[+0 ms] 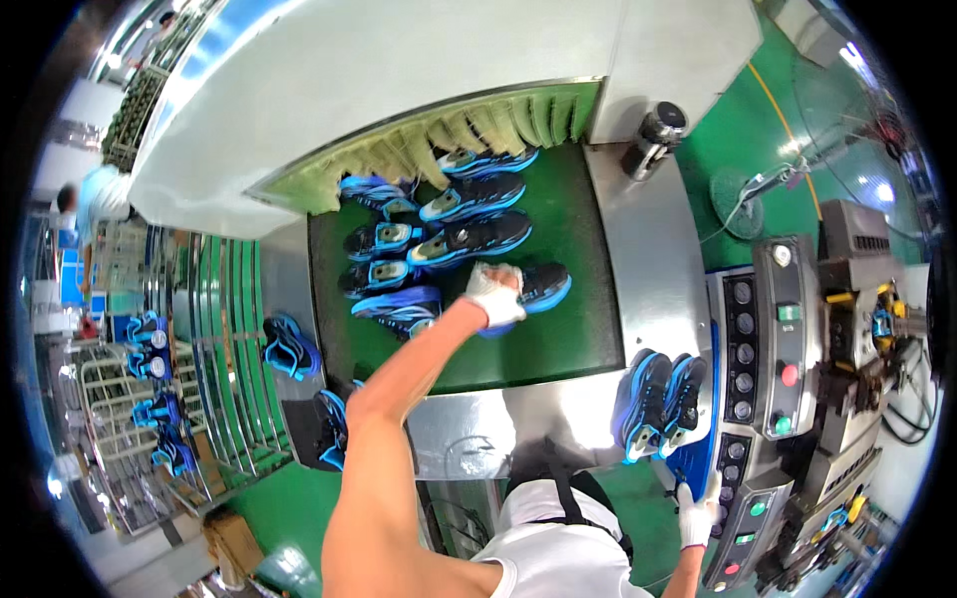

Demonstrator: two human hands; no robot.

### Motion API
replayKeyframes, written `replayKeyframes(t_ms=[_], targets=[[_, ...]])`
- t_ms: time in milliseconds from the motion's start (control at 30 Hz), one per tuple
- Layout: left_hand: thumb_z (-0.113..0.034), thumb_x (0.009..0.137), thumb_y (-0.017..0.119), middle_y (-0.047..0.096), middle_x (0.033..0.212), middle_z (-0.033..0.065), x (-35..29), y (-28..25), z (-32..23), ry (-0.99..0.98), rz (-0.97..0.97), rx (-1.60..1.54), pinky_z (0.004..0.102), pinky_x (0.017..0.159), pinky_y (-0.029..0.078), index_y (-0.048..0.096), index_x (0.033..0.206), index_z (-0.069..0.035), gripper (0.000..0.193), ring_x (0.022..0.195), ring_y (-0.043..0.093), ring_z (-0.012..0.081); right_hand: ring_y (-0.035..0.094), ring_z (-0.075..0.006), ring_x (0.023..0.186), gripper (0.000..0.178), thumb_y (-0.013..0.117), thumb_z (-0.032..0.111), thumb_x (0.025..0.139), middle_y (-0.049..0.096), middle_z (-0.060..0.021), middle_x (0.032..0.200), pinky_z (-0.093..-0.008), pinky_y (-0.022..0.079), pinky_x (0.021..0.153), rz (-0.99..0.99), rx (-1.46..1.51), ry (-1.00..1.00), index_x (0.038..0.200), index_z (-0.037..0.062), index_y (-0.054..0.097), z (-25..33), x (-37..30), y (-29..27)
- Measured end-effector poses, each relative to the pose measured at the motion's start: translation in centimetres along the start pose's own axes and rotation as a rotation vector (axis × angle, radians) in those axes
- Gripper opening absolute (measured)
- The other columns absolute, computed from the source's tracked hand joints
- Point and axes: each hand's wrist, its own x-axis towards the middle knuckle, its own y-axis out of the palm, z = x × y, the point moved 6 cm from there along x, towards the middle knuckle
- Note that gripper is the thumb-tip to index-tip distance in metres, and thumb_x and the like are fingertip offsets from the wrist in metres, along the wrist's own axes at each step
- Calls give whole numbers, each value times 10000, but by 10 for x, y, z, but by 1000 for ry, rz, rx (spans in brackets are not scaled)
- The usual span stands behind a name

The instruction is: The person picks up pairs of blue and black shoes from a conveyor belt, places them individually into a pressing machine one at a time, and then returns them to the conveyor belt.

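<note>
My left hand [492, 295], in a white glove, is closed on a black and blue sports shoe [545, 286] lying on the green conveyor belt [478, 354]. The hand hides the back part of that shoe. Several more sports shoes [471, 239] lie in two rows beyond it, the farthest reaching the fabric strip curtain [429, 145]. My right hand [699, 513], also gloved, is low at the right, its fingers spread beside the near end of a blue tray [695, 461]. A pair of shoes [650, 401] stands on the metal ledge left of that tray.
Two loose shoes [290, 348] rest on the left ledge. Metal rails [231, 349] and a rack holding shoes run further left. A control panel [786, 339] with buttons stands at the right, beside machinery. A dark flask [655, 140] stands at the back right, near a fan [736, 201].
</note>
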Motion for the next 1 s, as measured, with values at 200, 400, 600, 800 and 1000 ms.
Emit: replayKeyframes(t_ms=[200, 400, 600, 800, 1000], targets=[[-332, 706, 867, 708, 1122, 157, -92, -100, -217, 166, 203, -1008, 309, 634, 585, 532, 1381, 65, 851, 730, 697, 184, 575, -274, 1270, 626, 645, 199, 978, 544, -194, 1428, -385, 487, 1047, 214, 1028, 61, 1507, -26, 396, 106, 12, 5], [-208, 838, 798, 606, 1394, 118, -74, -94, -379, 713, 578, -1439, 372, 1127, 430, 524, 1426, -40, 669, 1274, 576, 238, 600, -258, 1199, 606, 663, 282, 953, 608, -172, 1348, -364, 501, 1004, 340, 1343, -133, 1467, 19, 480, 78, 8, -35], [-283, 886, 741, 565, 1419, 195, -2, -223, -602, 1144, -271, -360, 427, 1136, 399, 567, 1385, -38, 582, 1330, 529, 349, 502, -320, 1360, 913, 827, 175, 775, 475, -178, 1516, -426, 406, 1145, 190, 2229, 71, 1541, 5, 361, 2, 16, -161], [-366, 860, 727, 494, 1449, 237, 204, -181, -744, 932, -286, -241, 441, 1131, 380, 425, 1476, -19, 768, 1354, 477, 381, 540, -289, 1288, 858, 813, 235, 825, 517, -145, 1465, -425, 436, 1093, -74, 2085, -281, 1527, 6, 377, -83, 6, -223], [-448, 801, 777, 624, 1246, 270, 316, -125, -806, 618, -341, -35, 492, 990, 491, 462, 1396, -12, 802, 1164, 614, 426, 608, -260, 1148, 793, 798, 210, 804, 585, -135, 1349, -392, 499, 984, -258, 2055, 67, 1474, -14, 437, -104, -14, -237]])
